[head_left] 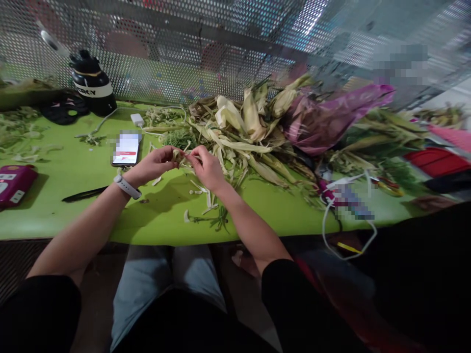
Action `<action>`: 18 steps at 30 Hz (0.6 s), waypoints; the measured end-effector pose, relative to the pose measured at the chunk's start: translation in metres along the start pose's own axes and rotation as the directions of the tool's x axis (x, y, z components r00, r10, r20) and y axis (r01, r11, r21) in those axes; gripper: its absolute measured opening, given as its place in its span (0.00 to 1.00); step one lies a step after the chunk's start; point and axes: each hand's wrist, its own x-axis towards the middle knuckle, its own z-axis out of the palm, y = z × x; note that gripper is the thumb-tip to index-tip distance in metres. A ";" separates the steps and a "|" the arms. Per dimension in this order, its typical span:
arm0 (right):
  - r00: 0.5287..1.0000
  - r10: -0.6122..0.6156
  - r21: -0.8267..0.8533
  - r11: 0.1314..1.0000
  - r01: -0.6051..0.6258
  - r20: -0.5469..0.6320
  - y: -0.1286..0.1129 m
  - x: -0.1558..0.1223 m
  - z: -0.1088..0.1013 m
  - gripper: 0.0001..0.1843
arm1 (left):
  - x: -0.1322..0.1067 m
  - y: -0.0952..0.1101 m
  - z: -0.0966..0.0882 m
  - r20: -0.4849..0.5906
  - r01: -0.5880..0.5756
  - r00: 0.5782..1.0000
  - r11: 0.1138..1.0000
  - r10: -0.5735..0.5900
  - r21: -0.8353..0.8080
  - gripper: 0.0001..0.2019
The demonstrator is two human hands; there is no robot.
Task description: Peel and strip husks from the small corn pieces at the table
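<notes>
Cut off at left edge: boxy magenta object (16, 186). Slim black object (84, 193), end hidden behind left forearm (90, 225). Left hand (162, 161) pinching curled pale-green plant piece (179, 157), largely hidden, above smooth lime-green tabletop (162, 215). Right hand (208, 169), fingers pinched on piece's right end, exact contact hard to make out. Open room beside left forearm, down to front edge (158, 243); rightward, crowded by straw-coloured dry husk heap (253, 117).
</notes>
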 end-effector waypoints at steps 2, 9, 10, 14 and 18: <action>0.999 0.033 0.061 0.998 -0.033 -0.010 -0.003 -0.001 -0.001 0.20 | 0.000 0.000 0.003 -0.036 0.030 0.999 0.998 -0.032 -0.062 0.08; 0.993 0.120 0.162 0.980 -0.120 0.007 -0.006 0.001 -0.001 0.21 | 0.002 -0.006 0.008 -0.132 0.011 0.991 0.996 -0.023 -0.089 0.08; 0.990 0.138 0.165 0.977 -0.138 0.010 -0.004 0.002 -0.003 0.22 | 0.003 -0.008 0.007 -0.151 0.017 0.988 0.995 -0.032 -0.101 0.09; 0.971 0.237 0.232 0.943 -0.238 0.033 0.007 0.007 -0.017 0.30 | 0.006 -0.014 -0.001 -0.277 0.043 0.957 0.987 -0.085 -0.154 0.11; 0.941 0.300 0.414 0.845 -0.339 0.158 0.008 0.013 -0.035 0.32 | 0.009 -0.019 -0.008 -0.345 0.061 0.930 0.977 -0.129 -0.202 0.10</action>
